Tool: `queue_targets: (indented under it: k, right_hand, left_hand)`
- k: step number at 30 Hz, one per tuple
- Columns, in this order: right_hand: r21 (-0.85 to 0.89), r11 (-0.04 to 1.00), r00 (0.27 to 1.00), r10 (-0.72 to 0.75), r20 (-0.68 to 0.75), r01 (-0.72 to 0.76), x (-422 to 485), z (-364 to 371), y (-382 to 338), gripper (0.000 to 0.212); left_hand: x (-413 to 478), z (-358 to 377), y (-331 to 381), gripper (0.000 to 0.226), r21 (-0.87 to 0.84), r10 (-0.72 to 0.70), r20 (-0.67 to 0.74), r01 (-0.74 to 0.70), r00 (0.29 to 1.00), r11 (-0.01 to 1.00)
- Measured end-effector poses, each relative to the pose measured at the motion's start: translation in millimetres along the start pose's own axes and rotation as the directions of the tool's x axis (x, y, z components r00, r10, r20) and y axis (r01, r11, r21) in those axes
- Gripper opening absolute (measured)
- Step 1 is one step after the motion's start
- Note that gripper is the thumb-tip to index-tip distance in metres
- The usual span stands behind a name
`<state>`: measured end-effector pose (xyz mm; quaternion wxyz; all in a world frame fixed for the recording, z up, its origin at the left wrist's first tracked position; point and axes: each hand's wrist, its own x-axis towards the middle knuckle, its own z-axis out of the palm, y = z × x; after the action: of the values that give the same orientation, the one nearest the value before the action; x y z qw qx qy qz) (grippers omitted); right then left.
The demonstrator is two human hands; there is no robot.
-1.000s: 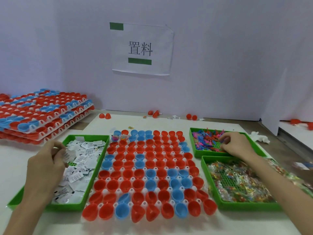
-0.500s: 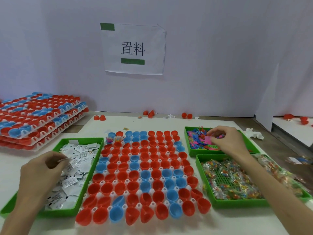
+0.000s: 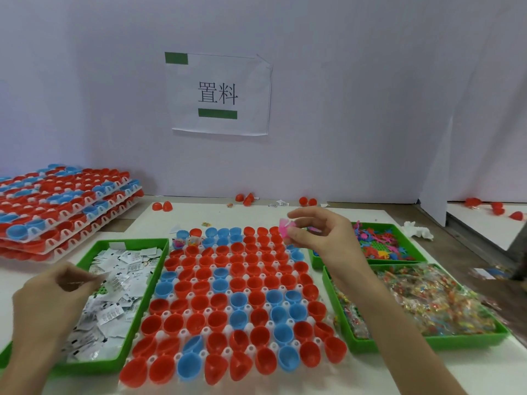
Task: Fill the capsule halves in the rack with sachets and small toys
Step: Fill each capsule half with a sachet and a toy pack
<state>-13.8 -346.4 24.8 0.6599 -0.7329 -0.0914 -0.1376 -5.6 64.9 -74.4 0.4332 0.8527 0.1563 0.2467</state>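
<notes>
Right hand (image 3: 325, 240): thumb and first two fingers closed in a narrow pinch on one small pink toy (image 3: 286, 227), other fingers loosely curled. The wrist is raised and the forearm comes in from the lower right, with the toy over the upper-right corner of the rack (image 3: 227, 327). Left hand (image 3: 54, 300): thumb and forefinger tips meet on what looks like a single white sachet (image 3: 100, 276), but it's blurred and I can't confirm. That hand sits back-up at lower left, over the near-left edge of the sachet tray (image 3: 134, 240). The rack is centre frame on the white table (image 3: 328, 374), packed with open red and blue capsule halves (image 3: 199, 302), mostly red and too many for an exact count. Two halves at its upper-left corner show coloured contents. There are three green trays: sachets left of the rack, a toy tray (image 3: 376, 224) at upper right with loose coloured toys, and a packet tray (image 3: 427, 342) at lower right with clear wrapped packets. Stacked racks (image 3: 65, 195) sit at upper left, layer count unclear. One paper sign (image 3: 219, 94) is on the wall, held by two green tape strips.
</notes>
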Motion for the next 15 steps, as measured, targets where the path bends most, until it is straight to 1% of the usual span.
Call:
queue_targets:
  k: [2, 4, 6, 8, 11, 15]
  right_hand:
    - [0.116, 0.993, 1.000, 0.001, 0.010, -0.002, -8, 10, -10, 0.022]
    - [0.204, 0.979, 1.000, -0.012, 0.029, 0.005, -17, 17, -18, 0.022]
    - [0.269, 0.963, 0.998, -0.024, 0.064, 0.006, -26, 23, -23, 0.027]
    - [0.297, 0.955, 0.996, -0.026, 0.082, 0.000, -32, 28, -26, 0.032]
    - [0.324, 0.946, 0.998, -0.015, 0.061, -0.006, -40, 32, -27, 0.034]
    - [0.355, 0.935, 0.999, -0.004, 0.048, -0.013, -50, 35, -27, 0.035]
  left_hand:
    - [-6, -1, 9, 0.024, -0.008, -0.025, 0.006, 0.025, 1.000, 1.000]
    - [-12, -2, 18, 0.019, -0.053, -0.032, 0.019, 0.033, 0.999, 0.998]
    - [-18, -3, 24, 0.017, -0.074, -0.018, 0.020, 0.019, 1.000, 0.997]
    - [-23, -5, 31, 0.019, -0.081, 0.010, -0.005, -0.010, 1.000, 0.997]
    - [-25, -6, 44, 0.018, -0.103, 0.037, -0.009, -0.038, 0.999, 0.994]
    - [-22, -4, 51, 0.019, -0.028, 0.109, -0.081, -0.111, 0.991, 0.993]
